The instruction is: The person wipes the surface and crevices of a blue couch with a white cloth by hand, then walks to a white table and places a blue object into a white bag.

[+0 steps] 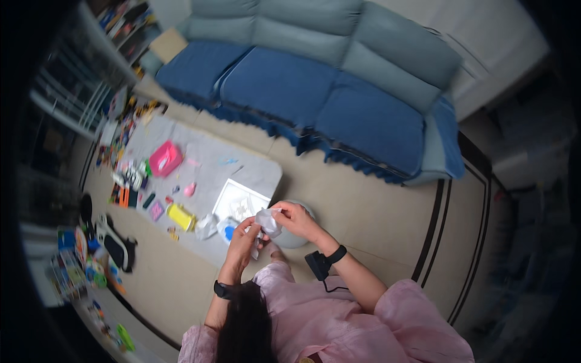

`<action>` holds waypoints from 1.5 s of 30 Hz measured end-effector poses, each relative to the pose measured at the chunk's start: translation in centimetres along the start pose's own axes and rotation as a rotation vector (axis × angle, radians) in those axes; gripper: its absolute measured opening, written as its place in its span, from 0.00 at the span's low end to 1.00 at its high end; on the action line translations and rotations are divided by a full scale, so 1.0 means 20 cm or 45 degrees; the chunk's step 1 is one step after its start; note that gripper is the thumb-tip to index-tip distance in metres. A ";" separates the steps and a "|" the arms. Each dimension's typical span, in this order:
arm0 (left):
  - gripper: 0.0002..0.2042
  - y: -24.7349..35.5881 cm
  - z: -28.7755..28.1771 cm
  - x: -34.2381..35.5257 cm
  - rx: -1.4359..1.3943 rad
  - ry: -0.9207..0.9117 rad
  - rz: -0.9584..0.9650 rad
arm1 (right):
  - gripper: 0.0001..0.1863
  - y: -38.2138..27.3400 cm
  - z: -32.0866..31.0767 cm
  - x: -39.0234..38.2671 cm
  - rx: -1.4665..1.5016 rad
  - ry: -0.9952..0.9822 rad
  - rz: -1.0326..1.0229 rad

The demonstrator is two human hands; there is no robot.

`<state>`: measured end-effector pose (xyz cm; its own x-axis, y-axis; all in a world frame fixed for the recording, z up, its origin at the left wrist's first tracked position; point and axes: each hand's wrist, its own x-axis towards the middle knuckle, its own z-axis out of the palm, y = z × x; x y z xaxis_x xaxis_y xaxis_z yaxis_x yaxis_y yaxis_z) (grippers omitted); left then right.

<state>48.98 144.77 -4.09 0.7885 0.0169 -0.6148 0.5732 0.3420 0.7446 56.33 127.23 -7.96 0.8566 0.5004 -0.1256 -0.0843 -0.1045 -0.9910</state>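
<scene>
My left hand (242,243) and my right hand (295,219) are both closed on a crumpled, thin white sheet (269,222). It could be plastic or paper; I cannot tell which. A strip of white hangs below the left fingers. Just beyond my hands a white rectangular tray (227,198) lies on the table's near corner, with whitish pieces on it. Left of my left hand is a blue round thing (229,232) in white wrapping. Beside that lies a crumpled clear-white bag (207,225).
A low grey table (245,167) holds a yellow container (181,216), a pink bin (165,159) and several small toys. A pale round stool or bin (295,237) stands under my right hand. Beyond is a blue sofa (278,75); a black-and-white ride-on toy (115,243) stands at left.
</scene>
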 end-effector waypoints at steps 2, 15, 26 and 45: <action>0.15 0.05 0.25 -0.04 0.091 -0.074 0.039 | 0.12 -0.10 -0.20 -0.16 0.034 0.130 -0.062; 0.16 -0.40 2.35 -0.06 0.087 -0.811 0.232 | 0.10 -0.36 -1.68 -1.38 0.238 1.055 -0.209; 0.09 -0.32 3.21 0.20 0.033 -0.946 0.197 | 0.23 -0.42 -2.48 -1.55 0.527 1.476 -0.301; 0.13 -0.64 4.59 0.91 0.232 -0.842 -0.009 | 0.21 -0.08 -3.97 -1.76 0.038 1.380 -0.046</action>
<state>76.47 54.41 -0.96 0.7217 -0.5821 -0.3746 0.5613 0.1754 0.8088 66.66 41.55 1.89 0.8516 -0.5242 -0.0024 -0.0498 -0.0764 -0.9958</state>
